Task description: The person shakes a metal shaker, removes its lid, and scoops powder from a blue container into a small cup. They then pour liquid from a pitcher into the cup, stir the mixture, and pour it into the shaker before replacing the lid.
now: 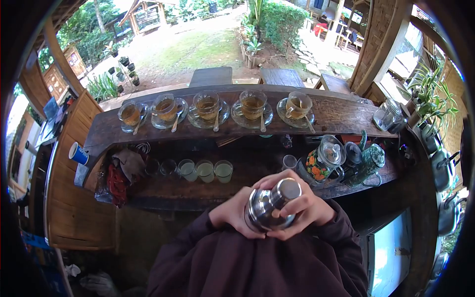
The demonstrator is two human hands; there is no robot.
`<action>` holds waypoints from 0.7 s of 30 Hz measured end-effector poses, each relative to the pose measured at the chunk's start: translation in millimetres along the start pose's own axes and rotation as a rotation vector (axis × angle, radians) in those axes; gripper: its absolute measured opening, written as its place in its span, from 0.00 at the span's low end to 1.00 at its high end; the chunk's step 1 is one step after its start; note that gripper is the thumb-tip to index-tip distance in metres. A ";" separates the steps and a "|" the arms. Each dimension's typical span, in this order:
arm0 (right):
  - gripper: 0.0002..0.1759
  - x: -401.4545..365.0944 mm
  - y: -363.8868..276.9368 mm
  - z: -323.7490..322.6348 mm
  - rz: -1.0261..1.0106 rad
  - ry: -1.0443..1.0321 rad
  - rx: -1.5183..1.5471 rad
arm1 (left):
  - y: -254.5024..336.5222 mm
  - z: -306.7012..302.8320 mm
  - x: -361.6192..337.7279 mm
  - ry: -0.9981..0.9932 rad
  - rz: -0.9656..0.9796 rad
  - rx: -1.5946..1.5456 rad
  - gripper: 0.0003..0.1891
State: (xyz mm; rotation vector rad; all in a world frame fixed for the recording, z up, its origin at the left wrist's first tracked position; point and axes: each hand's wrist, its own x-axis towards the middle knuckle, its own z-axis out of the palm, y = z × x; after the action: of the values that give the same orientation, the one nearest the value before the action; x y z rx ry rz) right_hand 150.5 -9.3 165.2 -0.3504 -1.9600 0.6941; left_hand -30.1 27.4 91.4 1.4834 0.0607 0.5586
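A shiny steel shaker [269,208] is held close to my chest. My left hand [230,214] wraps its body from the left. My right hand [308,208] covers its right side, fingers around the rounded cap at the top. Both dark maroon sleeves fill the bottom of the view. Beyond, on the raised wooden counter [341,111], stand several glass cups of amber tea [253,105] on saucers with spoons.
The lower shelf carries small glasses of pale liquid [205,171], a flowered jar [321,162], green glass pitchers [368,163] and a cloth [126,166]. A lidded jar [388,116] sits at the counter's right end, a blue cup [78,153] at the left. Kettles [443,168] hang right.
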 end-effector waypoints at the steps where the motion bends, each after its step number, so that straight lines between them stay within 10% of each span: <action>1: 0.27 0.2 0.5 1.5 -0.017 -0.027 0.102 | -7.3 6.8 1.7 -0.034 0.029 -0.144 0.53; 8: 0.34 3.1 2.2 -0.1 -0.168 -0.031 0.395 | -7.2 6.4 14.9 -0.350 0.056 -0.229 0.53; 10: 0.38 0.0 2.8 4.2 -0.226 0.205 0.782 | -8.6 10.1 47.4 -0.555 1.008 0.145 0.52; 12: 0.43 -5.7 8.6 -13.7 -0.348 0.445 0.755 | -8.3 9.0 22.5 -0.375 0.108 -0.154 0.53; 16: 0.41 -36.8 -3.4 -48.2 -0.166 0.704 0.510 | 15.1 4.4 -0.1 -0.087 -0.035 -0.295 0.54; 21: 0.31 -74.5 3.9 -47.6 0.042 0.916 0.548 | -41.4 -7.4 4.6 0.501 0.071 0.368 0.51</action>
State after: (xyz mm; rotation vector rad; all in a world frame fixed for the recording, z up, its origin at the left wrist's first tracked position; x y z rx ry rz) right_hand 227.3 -29.5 126.1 -0.2921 -0.8600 0.8637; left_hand -15.8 36.6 52.6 1.6705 0.5271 1.0082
